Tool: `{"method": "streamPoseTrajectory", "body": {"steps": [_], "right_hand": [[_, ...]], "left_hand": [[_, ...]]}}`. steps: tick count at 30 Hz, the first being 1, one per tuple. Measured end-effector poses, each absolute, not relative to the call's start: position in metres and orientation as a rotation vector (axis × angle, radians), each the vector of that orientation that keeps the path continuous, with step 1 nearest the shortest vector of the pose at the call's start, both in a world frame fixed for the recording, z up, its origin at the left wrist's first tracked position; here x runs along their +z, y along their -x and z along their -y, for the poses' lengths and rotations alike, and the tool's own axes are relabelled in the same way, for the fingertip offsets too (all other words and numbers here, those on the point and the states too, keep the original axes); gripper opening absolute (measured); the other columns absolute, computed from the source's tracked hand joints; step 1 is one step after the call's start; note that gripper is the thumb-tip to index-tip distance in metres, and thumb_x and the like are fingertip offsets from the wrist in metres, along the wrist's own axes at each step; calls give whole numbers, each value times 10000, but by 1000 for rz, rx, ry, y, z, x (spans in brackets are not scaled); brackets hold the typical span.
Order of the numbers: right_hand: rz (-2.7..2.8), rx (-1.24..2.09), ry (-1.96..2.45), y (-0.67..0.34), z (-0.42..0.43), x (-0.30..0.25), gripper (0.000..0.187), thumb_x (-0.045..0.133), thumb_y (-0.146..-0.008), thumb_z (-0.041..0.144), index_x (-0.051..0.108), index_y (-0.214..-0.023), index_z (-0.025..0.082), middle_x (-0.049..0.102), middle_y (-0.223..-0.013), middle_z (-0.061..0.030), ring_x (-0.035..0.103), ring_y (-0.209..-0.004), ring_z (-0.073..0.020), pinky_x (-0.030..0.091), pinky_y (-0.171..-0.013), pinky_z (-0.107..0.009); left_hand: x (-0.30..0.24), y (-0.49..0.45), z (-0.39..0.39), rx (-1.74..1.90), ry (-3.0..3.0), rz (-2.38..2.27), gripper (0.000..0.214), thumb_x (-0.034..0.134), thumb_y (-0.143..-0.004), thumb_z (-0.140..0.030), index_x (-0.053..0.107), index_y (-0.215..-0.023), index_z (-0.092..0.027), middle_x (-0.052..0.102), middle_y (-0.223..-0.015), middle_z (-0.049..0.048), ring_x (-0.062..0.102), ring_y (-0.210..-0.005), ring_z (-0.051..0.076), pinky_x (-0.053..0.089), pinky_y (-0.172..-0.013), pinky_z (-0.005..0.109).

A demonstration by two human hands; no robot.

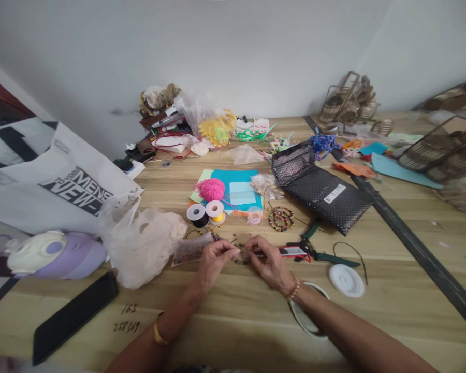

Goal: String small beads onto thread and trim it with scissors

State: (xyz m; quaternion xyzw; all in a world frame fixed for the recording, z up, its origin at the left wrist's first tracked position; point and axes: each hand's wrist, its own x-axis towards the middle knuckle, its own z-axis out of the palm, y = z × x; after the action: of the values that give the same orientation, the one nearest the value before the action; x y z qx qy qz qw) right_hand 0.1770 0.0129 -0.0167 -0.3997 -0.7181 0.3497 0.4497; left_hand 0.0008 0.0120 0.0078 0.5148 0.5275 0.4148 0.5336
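Thumb and fingertips of my left hand (216, 259) are pinched together over the table, with what they hold too small to make out. Close by on the right, my right hand (269, 261) is also closed in a pinch, its contents hidden. Between and below the hands shows a string of small coloured beads (241, 261); whether either hand grips it I cannot tell. A clear bag of small beads (190, 249) lies left of my left hand. Just beyond my right hand are a red utility knife (293, 251) and dark-handled pliers (312, 251). Finished-looking beaded loops (281, 218) lie farther back.
Thread spools (198, 215), pink yarn (213, 189) and blue sheets (233, 178) lie ahead. A black bubble mailer (326, 194) is right of them. Nearby are a white lid (346, 281), a white ring (310, 331) beneath my right forearm, a plastic bag (140, 248) and a phone (75, 317).
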Motion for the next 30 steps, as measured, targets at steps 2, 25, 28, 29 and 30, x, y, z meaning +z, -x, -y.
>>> {"method": "streamPoseTrajectory", "body": {"steps": [2, 25, 28, 29, 30], "right_hand": [[1772, 867, 1003, -177, -13, -16, 98, 488, -816, 109, 540, -859, 180, 570, -772, -21, 556, -668, -131, 473, -623, -236], [1842, 812, 998, -176, -15, -19, 105, 472, -833, 102, 535, -831, 185, 549, -756, -22, 517, -656, -140, 440, -607, -247], [1837, 794, 1001, -176, -15, -20, 116, 474, -818, 89, 535, -829, 186, 560, -762, -27, 523, -664, -144, 444, -613, -251], [1837, 788, 1003, -176, -15, -20, 120, 471, -816, 86, 534, -828, 187, 562, -762, -28, 524, -666, -145, 444, -615, -252], [1838, 785, 1005, -176, -15, -21, 123, 470, -814, 84, 535, -828, 188, 564, -762, -28, 526, -670, -147, 443, -617, -252]], "left_hand": [[6, -1, -12, 994, -1260, -1295, 136, 669, -690, -275, 658, -639, -149, 630, -598, 4, 538, -586, 134, 416, -599, 241], [-4, -12, -14, 567, -2467, -1619, 80, 591, -815, -197, 662, -778, -186, 573, -841, 65, 459, -910, 247, 377, -865, 448], [-7, -12, -16, 552, -2472, -1612, 87, 584, -821, -195, 665, -789, -192, 572, -834, 57, 461, -911, 239, 374, -865, 435], [-8, -12, -16, 555, -2472, -1606, 89, 583, -823, -195, 665, -787, -193, 574, -837, 57, 462, -913, 239, 372, -867, 432], [-9, -12, -17, 557, -2471, -1599, 93, 582, -825, -195, 664, -782, -194, 578, -841, 57, 463, -915, 238, 370, -867, 429]]}}
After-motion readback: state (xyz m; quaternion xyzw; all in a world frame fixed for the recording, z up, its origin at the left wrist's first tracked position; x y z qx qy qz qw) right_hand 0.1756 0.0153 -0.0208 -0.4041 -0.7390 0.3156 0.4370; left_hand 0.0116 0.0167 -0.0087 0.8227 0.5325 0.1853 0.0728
